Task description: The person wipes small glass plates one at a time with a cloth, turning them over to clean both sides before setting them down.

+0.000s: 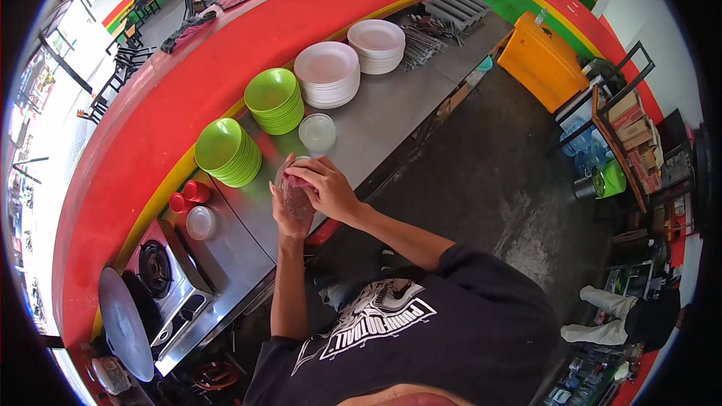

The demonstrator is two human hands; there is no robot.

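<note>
My left hand (pixel 291 218) is wrapped round a clear glass or plastic bowl (pixel 295 197) above the front edge of the metal counter (pixel 368 131). Against the bowl's rim, my right hand (pixel 331 192) presses a pinkish-red cloth (pixel 295 180), its fingers closed on it. Just beyond my hands stands a round clear container (pixel 317 132) with a whitish top. Stacks of green bowls (pixel 219 145) and more green bowls (pixel 272 92) are behind and to the left. The bowl's exact shape is partly hidden by my fingers.
White plates (pixel 326 65) are stacked farther along, near a pile of cutlery (pixel 423 45) and a grey tray (pixel 456 9). At left are red cups (pixel 197 192), another clear container (pixel 201 222), a gas stove (pixel 167 274) and a large round metal lid or pan (pixel 125 323). Another person (pixel 632 319) stands at right.
</note>
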